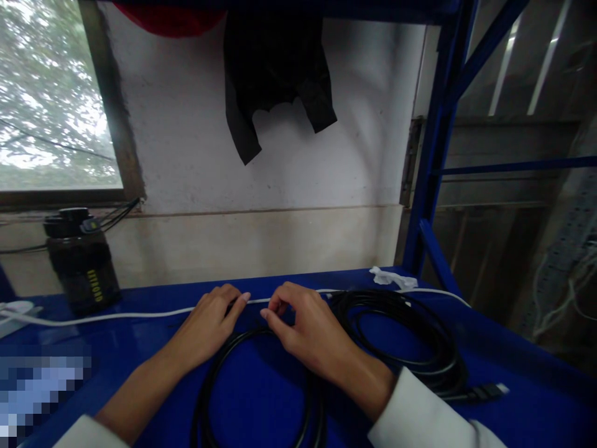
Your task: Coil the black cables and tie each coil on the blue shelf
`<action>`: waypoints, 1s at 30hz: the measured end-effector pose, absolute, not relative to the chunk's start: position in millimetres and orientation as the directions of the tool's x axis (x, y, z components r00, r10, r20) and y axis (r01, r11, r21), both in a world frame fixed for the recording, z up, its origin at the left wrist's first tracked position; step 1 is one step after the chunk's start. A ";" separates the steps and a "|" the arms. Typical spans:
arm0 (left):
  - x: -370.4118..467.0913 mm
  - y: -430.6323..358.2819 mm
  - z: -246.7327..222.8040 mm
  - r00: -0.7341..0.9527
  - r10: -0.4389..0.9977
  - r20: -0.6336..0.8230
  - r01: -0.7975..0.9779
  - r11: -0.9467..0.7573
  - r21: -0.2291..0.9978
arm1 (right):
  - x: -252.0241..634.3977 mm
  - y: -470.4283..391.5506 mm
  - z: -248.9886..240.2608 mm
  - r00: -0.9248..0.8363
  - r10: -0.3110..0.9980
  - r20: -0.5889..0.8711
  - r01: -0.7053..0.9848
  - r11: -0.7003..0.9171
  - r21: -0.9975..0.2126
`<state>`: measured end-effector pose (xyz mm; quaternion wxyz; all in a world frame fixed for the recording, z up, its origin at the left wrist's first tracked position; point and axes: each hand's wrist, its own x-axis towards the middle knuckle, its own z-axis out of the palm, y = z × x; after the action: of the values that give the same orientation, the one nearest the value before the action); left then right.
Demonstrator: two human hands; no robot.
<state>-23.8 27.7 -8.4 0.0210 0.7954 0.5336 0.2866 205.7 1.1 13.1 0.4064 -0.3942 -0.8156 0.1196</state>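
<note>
A loop of black cable (205,398) lies on the blue table, with both hands above its far side. My left hand (212,323) is closed in a pinch, thumb and index finger meeting close to a white cord (140,314). Whether anything sits between those fingertips is too small to make out. Just to the right, my right hand (308,330) is curled, its thumb near the bent index finger; what it holds, if anything, is hidden. A gap separates the two hands. My right wrist partly covers the loop's right side.
A thicker coil of black cable (438,336) lies at right, near a black cable plug (487,392). Behind it is a crumpled white scrap (394,278). A dark bottle (84,267) stands back left. A blue post (433,149) rises at right; a black garment (280,68) hangs above.
</note>
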 end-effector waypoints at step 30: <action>21.6 -17.8 25.2 0.055 0.794 0.605 0.405 -0.572 0.713 | 200.0 3.4 19.7 -0.306 0.778 0.548 0.097 0.598 -0.795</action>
<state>21.6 -17.8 25.2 0.1803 0.7037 0.4260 0.5393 200.0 3.4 19.7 0.5085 -0.2977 -0.7353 0.3349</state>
